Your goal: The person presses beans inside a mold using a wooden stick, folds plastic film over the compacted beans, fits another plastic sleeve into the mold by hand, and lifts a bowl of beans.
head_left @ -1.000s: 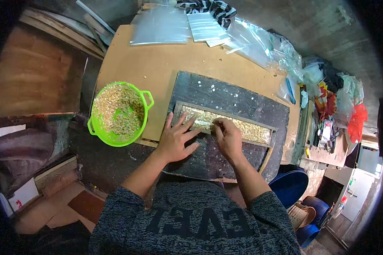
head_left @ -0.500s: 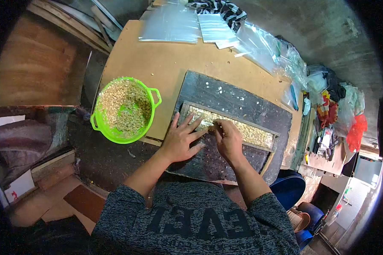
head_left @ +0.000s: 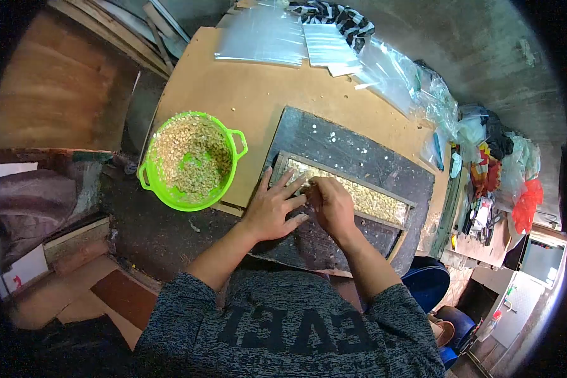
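A narrow wooden frame (head_left: 409, 214) lies on a dark board (head_left: 365, 151) in front of me. It is filled with pale chopped pieces (head_left: 378, 201) that look like nuts, with clear plastic showing at its left end. My left hand (head_left: 274, 211) rests with fingers spread over the frame's left end and the board. Beside it, my right hand (head_left: 334, 205) has its fingertips pinched together at the frame's left part; whatever they hold is hidden. At the left stands a bright green basket (head_left: 240, 143) with two handles, partly filled with similar chopped pieces.
Clear plastic sheets (head_left: 261, 38) lie along the table's (head_left: 201, 82) far edge, beside a striped black-and-white bag (head_left: 343, 19). Crumpled plastic bags (head_left: 438, 101) are heaped at the right. Below the table's right side is a blue container (head_left: 427, 283). Crumbs are scattered on the board.
My right hand has shifted slightly left along the frame, closer to my left hand, its fingertips still pinched. My left hand stays spread at the frame's left end. The view has moved a little.
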Available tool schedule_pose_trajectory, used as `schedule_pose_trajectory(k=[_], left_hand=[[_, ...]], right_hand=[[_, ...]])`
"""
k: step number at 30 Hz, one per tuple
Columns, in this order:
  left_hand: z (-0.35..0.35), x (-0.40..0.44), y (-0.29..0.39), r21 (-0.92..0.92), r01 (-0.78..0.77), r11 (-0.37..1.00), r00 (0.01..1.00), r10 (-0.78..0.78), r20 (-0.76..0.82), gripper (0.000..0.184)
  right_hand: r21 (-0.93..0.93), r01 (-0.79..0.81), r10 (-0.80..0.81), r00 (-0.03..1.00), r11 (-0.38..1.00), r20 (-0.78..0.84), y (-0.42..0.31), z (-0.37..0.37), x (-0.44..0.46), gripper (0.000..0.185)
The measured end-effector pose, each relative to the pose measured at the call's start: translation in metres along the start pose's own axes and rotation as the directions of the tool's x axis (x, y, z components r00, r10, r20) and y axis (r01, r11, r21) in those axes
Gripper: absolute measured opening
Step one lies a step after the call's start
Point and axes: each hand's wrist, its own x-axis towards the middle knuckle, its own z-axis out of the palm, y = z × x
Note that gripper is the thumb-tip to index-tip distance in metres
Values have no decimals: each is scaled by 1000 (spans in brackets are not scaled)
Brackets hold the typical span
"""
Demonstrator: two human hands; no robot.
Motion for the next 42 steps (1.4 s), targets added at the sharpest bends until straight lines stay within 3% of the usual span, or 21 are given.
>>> schedule_pose_trajectory(k=[4,6,8,10,14,20,26,29,32,35,37,38,40,42], left_hand=[[-5,-4,-1,-17,34,999,997,-35,-62,47],[-8,-9,-4,-12,52,999,996,-53,-73,49],[-8,-13,-9,-9,59,998,996,-59,-74,52],[-9,-14,-10,-3,69,998,996,-69,-63,50],[-10,-16,-11,-14,80,997,996,-81,-40,53],[-7,-18,-11,-50,85,995,994,-88,-70,48],[-7,-19,-13,-78,83,993,994,-88,-70,41],[-5,-19,-15,-55,69,996,994,-74,-81,41],[-6,-20,-15,-40,81,996,995,-83,-60,43],[-2,-21,-16,-47,76,996,993,-80,-84,48],[-3,-21,-15,-43,80,996,993,-83,-85,51],[-3,-21,-14,-40,81,996,993,-85,-86,54],[-5,-21,-13,-39,83,996,993,-86,-76,55],[-5,-20,-14,-37,83,996,994,-86,-68,55]], right_hand=[[37,-178,178,984,983,-12,1,-8,-3,19],[184,-333,335,942,925,20,5,-8,-4,18],[200,-381,381,924,903,40,4,-7,-2,17],[111,-326,321,945,939,56,-6,-10,5,18],[179,-255,249,967,950,55,-4,5,8,18],[89,-113,106,991,990,81,-12,14,17,18],[-97,62,-54,996,993,76,-14,17,23,15],[-130,145,-123,979,981,164,-12,17,24,15],[-77,76,-62,983,994,172,-16,14,24,13],[-36,19,-16,998,999,68,-16,6,22,13],[51,-107,107,994,993,4,-11,5,19,19],[51,-108,108,994,993,5,-10,3,19,19],[114,-291,281,955,950,98,-14,-4,24,19],[133,-288,278,956,948,90,-8,0,24,19]])
